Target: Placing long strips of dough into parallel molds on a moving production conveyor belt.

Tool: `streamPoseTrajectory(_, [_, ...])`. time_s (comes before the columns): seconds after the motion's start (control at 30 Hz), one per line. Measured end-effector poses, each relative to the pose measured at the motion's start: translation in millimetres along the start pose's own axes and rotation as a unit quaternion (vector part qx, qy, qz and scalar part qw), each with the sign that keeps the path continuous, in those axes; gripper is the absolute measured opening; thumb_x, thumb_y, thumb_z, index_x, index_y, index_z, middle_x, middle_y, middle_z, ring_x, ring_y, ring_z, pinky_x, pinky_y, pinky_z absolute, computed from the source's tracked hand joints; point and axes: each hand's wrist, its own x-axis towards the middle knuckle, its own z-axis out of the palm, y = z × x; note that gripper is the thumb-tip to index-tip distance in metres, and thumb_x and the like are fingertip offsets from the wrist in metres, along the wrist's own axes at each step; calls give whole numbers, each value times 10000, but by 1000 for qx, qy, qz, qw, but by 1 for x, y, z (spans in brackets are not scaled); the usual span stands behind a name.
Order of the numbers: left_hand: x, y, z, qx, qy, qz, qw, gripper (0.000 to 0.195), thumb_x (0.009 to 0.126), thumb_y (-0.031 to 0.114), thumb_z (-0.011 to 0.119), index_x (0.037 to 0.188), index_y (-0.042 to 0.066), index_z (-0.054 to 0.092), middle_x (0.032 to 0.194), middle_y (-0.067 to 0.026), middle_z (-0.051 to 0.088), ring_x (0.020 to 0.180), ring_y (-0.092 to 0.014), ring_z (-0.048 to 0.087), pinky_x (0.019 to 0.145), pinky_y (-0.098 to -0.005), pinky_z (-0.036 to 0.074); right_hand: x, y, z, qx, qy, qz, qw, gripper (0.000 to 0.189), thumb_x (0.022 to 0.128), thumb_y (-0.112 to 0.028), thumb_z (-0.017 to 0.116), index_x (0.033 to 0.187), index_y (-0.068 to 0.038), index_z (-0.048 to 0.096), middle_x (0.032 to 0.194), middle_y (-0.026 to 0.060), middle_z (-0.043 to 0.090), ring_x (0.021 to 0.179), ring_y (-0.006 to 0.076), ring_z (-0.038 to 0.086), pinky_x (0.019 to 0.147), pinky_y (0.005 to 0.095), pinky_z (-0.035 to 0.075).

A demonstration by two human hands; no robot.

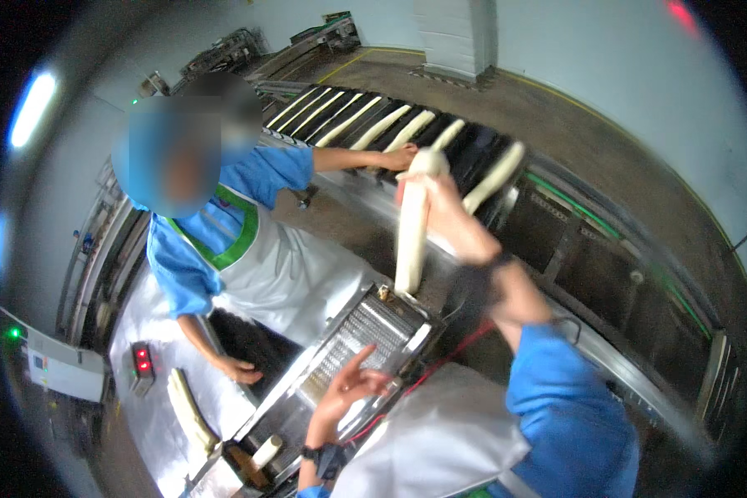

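My right hand (439, 199) is stretched far forward and grips a long pale roll, apparently dough (411, 249). That roll hangs steeply, its lower end above the corner of a ridged metal mesh conveyor (373, 317). Motion blurs my hand and the roll's rounded upper end. Over the conveyor's near side, my left hand (352, 380) holds nothing, with its fingers apart and the index finger extended. A short piece of dough (267, 451) lies at the conveyor's lower end, beside a brown block (248, 464). Straps circle both my wrists.
A co-worker in a blue cap and white apron (286, 267) stands opposite, one hand (401, 157) at a dark slatted conveyor (482, 152) carrying several dough rolls. Their other hand (239, 371) is above a steel table (162, 429) with another roll (190, 414) and a red-lit display (141, 361).
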Motion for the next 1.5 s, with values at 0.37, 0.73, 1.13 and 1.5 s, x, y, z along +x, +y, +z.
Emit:
streamPoseTrajectory(0.37, [-92, -107, 21, 36, 330, -44, 942, 572, 865, 6, 643, 1403, 31, 449, 1168, -139, 651, 1072, -210, 614, 958, -326, 468, -35, 56, -147, -286, 45, 38, 956, 319, 828, -69, 639, 1142, -14, 627, 849, 31, 635, 697, 105, 582, 586, 248, 479])
streamPoseTrajectory(0.73, [-143, -196, -46, 480, 524, 11, 704, 590, 734, 172, 774, 1275, 89, 556, 1338, -198, 514, 1257, -371, 466, 1045, -486, 381, -283, 61, -218, -245, 102, 196, 944, 334, 892, -200, 631, 1183, -50, 570, 1002, 83, 664, 911, 163, 637, 781, 304, 530])
streamPoseTrajectory(1.13, [-144, -208, -83, 614, 489, -4, 619, 498, 653, 272, 825, 1080, 92, 642, 1012, -138, 614, 959, -335, 557, 833, -452, 442, -318, 119, -313, -267, 184, 258, 910, 289, 871, -126, 638, 1144, -54, 576, 893, 89, 664, 758, 203, 657, 648, 320, 557])
streamPoseTrajectory(1.5, [-105, -167, -59, 612, 362, 143, 688, 411, 767, 230, 752, 1141, 86, 661, 1031, -134, 673, 948, -334, 630, 810, -441, 502, -202, 198, -189, -512, -99, 241, 819, 327, 809, -101, 659, 1121, -9, 627, 852, 75, 689, 714, 175, 651, 626, 293, 524])
